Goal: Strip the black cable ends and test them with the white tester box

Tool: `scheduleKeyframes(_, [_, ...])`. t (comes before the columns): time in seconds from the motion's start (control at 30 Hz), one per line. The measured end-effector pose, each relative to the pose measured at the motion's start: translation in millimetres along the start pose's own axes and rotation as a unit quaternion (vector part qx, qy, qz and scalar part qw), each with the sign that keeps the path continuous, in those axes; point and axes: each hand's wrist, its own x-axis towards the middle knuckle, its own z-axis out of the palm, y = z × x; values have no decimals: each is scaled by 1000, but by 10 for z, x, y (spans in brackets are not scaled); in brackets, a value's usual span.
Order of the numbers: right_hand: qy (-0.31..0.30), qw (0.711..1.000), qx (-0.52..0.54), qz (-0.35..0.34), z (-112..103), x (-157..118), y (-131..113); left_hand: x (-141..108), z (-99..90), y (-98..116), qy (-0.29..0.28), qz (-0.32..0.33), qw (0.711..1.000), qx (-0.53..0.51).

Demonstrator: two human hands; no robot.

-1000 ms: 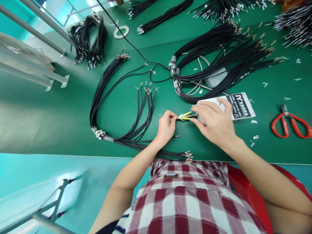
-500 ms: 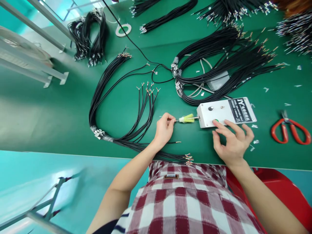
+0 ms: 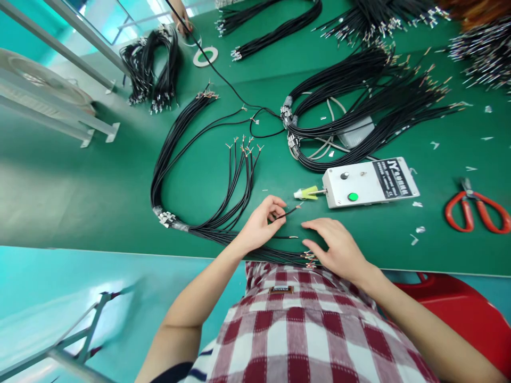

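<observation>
My left hand (image 3: 266,221) pinches a black cable (image 3: 288,213), whose stripped end points right. Thumb and forefinger apart, my right hand (image 3: 333,246) hovers just right of that end and holds nothing. Above the hands lies a white control box (image 3: 361,186) with a green button (image 3: 352,197) and a knob. A yellow-and-white tip (image 3: 306,193) sticks out of its left side, apart from the cable. Left of my hands a bundle of black cables (image 3: 159,165) curves round, bound with a clear and silvery tie (image 3: 167,218); several of its ends are stripped and splayed.
Red-handled pliers (image 3: 475,205) lie at the right. More tied cable bundles (image 3: 339,127) rest behind the box. Cable coils (image 3: 154,69) and a tape roll (image 3: 205,56) sit at the far left, near another person's hand (image 3: 182,21). A red stool (image 3: 451,308) stands below the edge.
My left hand has drawn the cable away from the yellow tip, down and slightly left. My right hand has left the green button and moved left. Another person's hand has appeared at the top.
</observation>
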Motion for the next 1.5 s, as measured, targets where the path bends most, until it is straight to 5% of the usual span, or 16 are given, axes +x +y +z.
scheduleKeyframes(0.1, [-46, 998, 30, 40, 116, -34, -91, -56, -181, 27, 40, 30, 991, 126])
scheduleKeyframes(0.2, [-37, 997, 35, 56, 176, -98, -142, 119, -573, 105, 224, 82, 960, 148])
scheduleKeyframes(0.27, [-33, 997, 33, 56, 196, -138, -150, 324, -847, 138, 378, 101, 911, 132])
scheduleKeyframes(0.37, [-26, 998, 31, 57, 208, -171, -139, 487, -958, 129, 419, 95, 892, 137])
scheduleKeyframes(0.43, [-21, 998, 36, 53, 211, -174, -128, 372, -754, 93, 403, 121, 890, 177])
scheduleKeyframes(0.47, [-20, 998, 39, 50, 212, -171, -122, 253, -596, 69, 332, 156, 897, 247])
scheduleKeyframes(0.57, [-20, 998, 45, 50, 220, -158, -103, -161, -124, -5, -37, 176, 909, 376])
scheduleKeyframes(0.63, [-19, 997, 50, 60, 227, -154, -94, -339, 50, -42, -94, 139, 903, 396])
scheduleKeyframes(0.8, [-47, 989, 125, 64, 189, -158, -119, -390, 31, -3, -21, 7, 989, 144])
scheduleKeyframes(0.93, [-12, 966, 213, 148, 95, -27, -184, -395, 42, 112, -6, -47, 999, -1])
scheduleKeyframes(1.1, [95, 902, 360, 219, 48, 280, -288, -406, 143, 136, 23, -34, 999, 6])
scheduleKeyframes(1.5, [129, 750, 559, 330, 256, 346, -319, -441, 282, -21, 112, 36, 989, 90])
